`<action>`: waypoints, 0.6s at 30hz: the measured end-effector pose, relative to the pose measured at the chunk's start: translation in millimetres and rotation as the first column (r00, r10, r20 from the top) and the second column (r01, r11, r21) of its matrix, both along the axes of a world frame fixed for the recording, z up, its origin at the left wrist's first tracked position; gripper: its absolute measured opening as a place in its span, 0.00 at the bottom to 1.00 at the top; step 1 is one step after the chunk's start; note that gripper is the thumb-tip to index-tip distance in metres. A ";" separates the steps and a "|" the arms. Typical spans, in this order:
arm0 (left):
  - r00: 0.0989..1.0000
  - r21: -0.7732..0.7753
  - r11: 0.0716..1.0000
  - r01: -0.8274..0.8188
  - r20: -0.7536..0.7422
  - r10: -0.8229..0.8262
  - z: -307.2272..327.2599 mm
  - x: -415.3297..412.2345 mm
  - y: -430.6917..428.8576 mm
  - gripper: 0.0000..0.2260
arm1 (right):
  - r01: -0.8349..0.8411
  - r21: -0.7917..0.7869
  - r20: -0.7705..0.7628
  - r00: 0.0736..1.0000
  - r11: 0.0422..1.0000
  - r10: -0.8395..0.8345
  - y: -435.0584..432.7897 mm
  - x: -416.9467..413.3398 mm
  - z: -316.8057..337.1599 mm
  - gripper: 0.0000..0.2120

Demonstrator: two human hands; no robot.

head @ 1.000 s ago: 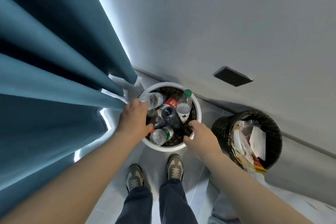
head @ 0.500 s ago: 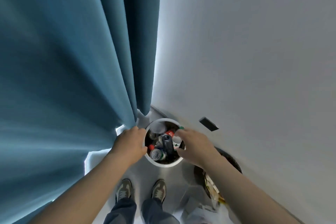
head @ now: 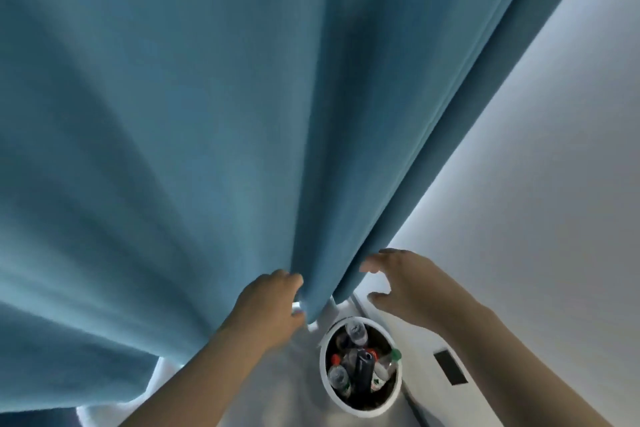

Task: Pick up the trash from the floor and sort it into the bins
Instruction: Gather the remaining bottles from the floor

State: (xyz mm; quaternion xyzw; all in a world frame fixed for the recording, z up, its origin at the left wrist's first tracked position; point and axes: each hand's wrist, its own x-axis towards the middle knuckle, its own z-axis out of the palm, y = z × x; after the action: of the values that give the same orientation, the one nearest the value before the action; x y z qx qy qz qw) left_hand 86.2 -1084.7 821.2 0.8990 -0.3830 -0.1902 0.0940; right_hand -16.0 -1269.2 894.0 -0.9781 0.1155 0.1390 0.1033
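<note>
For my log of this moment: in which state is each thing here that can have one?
Blue fabric curtain: hanging, one fold held.
Left hand: holds the curtain fold.
Right hand: open, empty, beside the curtain.
Round white plastic bin: upright, holds plastic bottles.

a teal fabric curtain (head: 207, 114) hangs in folds beside a plain white wall (head: 519, 184). a dark rectangular plate (head: 450, 367) sits on this wall.

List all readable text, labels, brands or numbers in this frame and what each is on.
None readable.
Label on the green-capped bottle in the white bin: red and green print, too blurred.
Label on the red-capped bottle: too blurred.
Label on the top clear bottle: too blurred.
The dark rectangular plate: no marking visible.
</note>
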 end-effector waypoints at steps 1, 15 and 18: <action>0.999 -0.014 0.999 -0.040 0.008 0.041 5.4 2.0 17.1 0.16 | -0.036 -0.001 0.006 0.999 0.999 0.036 13.1 10.6 6.7 0.20; 0.775 -0.143 0.770 -0.622 0.026 0.631 48.7 -35.7 333.2 0.18 | -0.622 0.019 0.043 0.782 0.782 0.621 308.4 108.2 28.8 0.20; 0.654 -0.153 0.647 -0.747 0.011 0.757 53.6 -60.1 394.5 0.17 | -0.735 0.034 0.041 0.678 0.678 0.734 382.0 116.3 29.0 0.20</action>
State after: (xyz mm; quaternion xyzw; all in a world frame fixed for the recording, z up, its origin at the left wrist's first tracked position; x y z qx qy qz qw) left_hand 26.2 -690.2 874.8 0.9747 0.0091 -0.0742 0.2105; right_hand 100.3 -887.2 922.9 -0.9412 -0.2908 0.1596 0.0635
